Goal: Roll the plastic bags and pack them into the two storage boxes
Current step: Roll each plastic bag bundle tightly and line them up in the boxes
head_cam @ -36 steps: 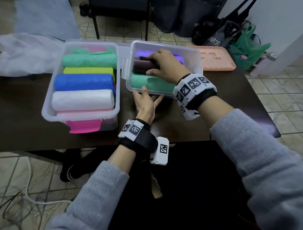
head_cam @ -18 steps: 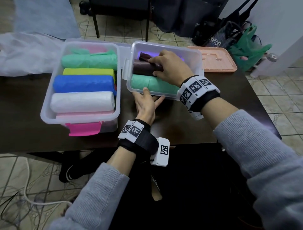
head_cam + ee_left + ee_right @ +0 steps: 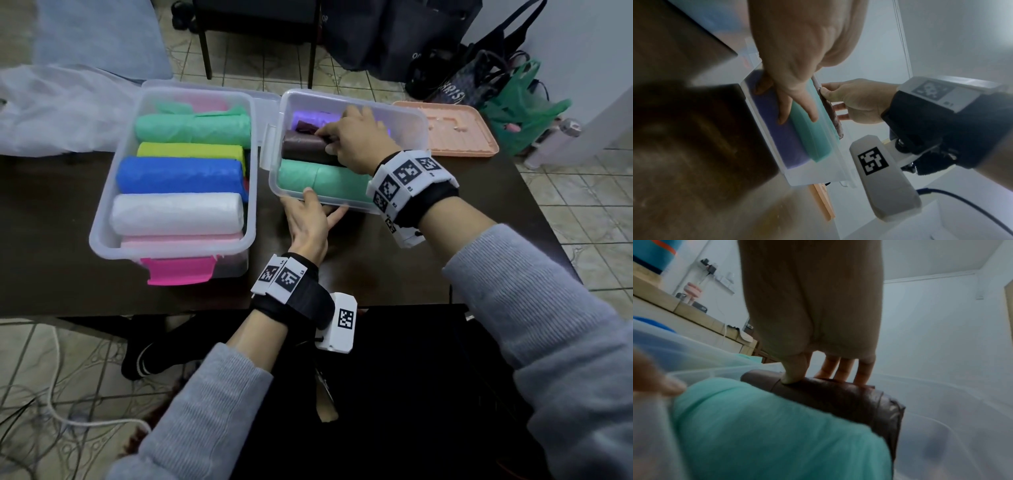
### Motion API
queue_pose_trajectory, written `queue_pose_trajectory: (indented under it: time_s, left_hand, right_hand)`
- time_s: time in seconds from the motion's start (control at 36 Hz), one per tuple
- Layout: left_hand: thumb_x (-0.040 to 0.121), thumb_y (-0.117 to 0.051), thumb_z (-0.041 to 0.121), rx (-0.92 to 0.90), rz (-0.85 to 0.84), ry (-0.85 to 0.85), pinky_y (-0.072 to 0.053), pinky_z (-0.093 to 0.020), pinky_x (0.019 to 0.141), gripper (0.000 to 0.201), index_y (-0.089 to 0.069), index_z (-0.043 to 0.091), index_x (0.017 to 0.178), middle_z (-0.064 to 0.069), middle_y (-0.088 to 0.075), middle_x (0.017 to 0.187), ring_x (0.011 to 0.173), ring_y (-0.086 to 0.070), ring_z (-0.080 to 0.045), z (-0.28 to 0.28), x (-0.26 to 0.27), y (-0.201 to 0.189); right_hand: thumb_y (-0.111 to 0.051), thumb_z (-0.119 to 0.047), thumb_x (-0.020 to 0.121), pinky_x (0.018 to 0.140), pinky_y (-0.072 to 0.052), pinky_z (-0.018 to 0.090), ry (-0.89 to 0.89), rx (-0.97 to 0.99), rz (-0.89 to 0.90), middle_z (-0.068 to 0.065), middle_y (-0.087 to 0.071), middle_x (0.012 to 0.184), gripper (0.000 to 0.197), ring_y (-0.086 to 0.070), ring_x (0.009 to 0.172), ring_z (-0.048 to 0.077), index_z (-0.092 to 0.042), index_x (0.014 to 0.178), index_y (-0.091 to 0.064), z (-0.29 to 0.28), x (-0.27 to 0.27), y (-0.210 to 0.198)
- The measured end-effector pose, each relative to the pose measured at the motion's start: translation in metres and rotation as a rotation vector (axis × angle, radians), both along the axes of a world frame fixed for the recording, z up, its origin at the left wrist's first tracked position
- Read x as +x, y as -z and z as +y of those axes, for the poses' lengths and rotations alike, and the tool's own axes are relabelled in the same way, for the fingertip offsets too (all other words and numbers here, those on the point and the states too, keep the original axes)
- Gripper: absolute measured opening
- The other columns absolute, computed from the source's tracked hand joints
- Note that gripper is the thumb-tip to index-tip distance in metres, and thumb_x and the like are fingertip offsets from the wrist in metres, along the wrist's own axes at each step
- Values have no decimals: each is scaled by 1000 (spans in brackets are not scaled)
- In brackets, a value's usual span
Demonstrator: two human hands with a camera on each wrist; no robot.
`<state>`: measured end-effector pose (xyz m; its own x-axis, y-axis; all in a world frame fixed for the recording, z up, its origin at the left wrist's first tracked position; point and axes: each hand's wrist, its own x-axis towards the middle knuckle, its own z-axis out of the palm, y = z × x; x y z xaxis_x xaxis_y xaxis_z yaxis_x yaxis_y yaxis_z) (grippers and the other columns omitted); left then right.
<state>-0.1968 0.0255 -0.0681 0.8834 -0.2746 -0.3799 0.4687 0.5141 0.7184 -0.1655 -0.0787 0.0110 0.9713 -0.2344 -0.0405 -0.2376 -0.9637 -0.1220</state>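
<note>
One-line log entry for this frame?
step: packing right box | right hand: grips brown roll | left hand: steadies box | left box: filled

White capital letters reading roughly "HRIS" run along the dark patterned tote bag [image 3: 460, 90] on the floor; the black bag's [image 3: 394, 37] white lettering is too cut off to read.

Two storage boxes stood side by side on the table [image 3: 51, 267]: the left box [image 3: 102, 236], centre-left of the frame, held rolled bags laid in a row from front to back. The right box [image 3: 416, 120], at upper centre, held three rolls, and a lid [image 3: 476, 144] lay just right of it.
</note>
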Motion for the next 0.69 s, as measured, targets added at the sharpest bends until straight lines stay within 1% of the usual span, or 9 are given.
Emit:
queue_pose_trajectory:
  time_s: [0.11, 0.22, 0.31, 0.42, 0.44, 0.5, 0.58, 0.64, 0.69]
  left_hand:
    - [101, -28, 8, 8, -2, -1, -60, -34, 65, 41, -21, 15, 141, -18, -41, 139, 114, -55, -41, -1, 1, -2]
    - [101, -30, 9, 18, 22, -17, -60, -35, 63, 41, -23, 15, 142, -15, -38, 140, 117, -51, -43, -4, 1, -7]
    - [102, -30, 9, 20, 31, -27, -60, -33, 61, 39, -25, 13, 140, -10, -39, 133, 115, -52, -43, -4, 1, -8]
    - [102, -29, 9, 18, 30, -18, -60, -33, 63, 39, -24, 14, 140, -8, -39, 129, 114, -53, -41, -3, -1, -9]
    - [102, -29, 10, 20, 30, -17, -60, -34, 64, 38, -25, 15, 140, -7, -39, 128, 114, -54, -41, -3, -1, -9]
    - [102, -29, 9, 25, 28, -15, -60, -34, 65, 38, -26, 15, 139, -8, -39, 129, 114, -54, -40, -3, 0, -8]
    - [102, -30, 9, 28, 21, -19, -60, -34, 64, 38, -26, 14, 140, -10, -38, 135, 115, -53, -41, -3, 0, -5]
    - [102, -30, 9, 30, 24, -23, -60, -34, 63, 38, -26, 13, 139, -11, -37, 137, 116, -52, -42, -3, 0, -4]
    - [102, -30, 10, 32, 28, -23, -60, -34, 62, 37, -26, 12, 139, -12, -38, 138, 114, -53, -43, -4, 0, -5]
  right_hand:
    - [-64, -19, 87, 95, -43, 38, 74, 107, -139, 10, -57, 123, 39, -50, 117, 28, -16, 126, -57, -2, 4, 3]
    - [-68, -30, 84, 93, -39, 32, 142, 289, -239, 8, -55, 120, 39, -49, 114, 23, -12, 116, -54, -13, 0, 9]
    - [-58, -36, 90, 98, -35, 31, 380, 373, -436, 9, -55, 119, 31, -47, 114, 23, -12, 109, -59, -31, -5, 12]
    - [-42, -30, 98, 77, -44, 28, 559, 585, -376, 0, -54, 81, 27, -48, 86, 20, -14, 81, -55, -56, -7, 12]
    - [-42, -32, 98, 78, -45, 29, 567, 646, -324, 1, -54, 80, 29, -50, 85, 21, -13, 80, -54, -59, -6, 13]
    - [-42, -35, 98, 93, -48, 39, 575, 741, -257, 12, -61, 102, 36, -58, 97, 26, -3, 103, -57, -61, -2, 16]
    - [-44, -41, 96, 98, -47, 44, 625, 853, -237, 16, -58, 121, 49, -58, 110, 30, -1, 122, -50, -64, 7, 22]
    - [-45, -48, 94, 98, -48, 43, 649, 905, -218, 14, -58, 123, 44, -58, 111, 29, -9, 114, -53, -67, 10, 26]
    - [-48, -54, 90, 94, -50, 43, 659, 932, -176, 11, -60, 120, 36, -60, 108, 28, -18, 90, -52, -71, 12, 29]
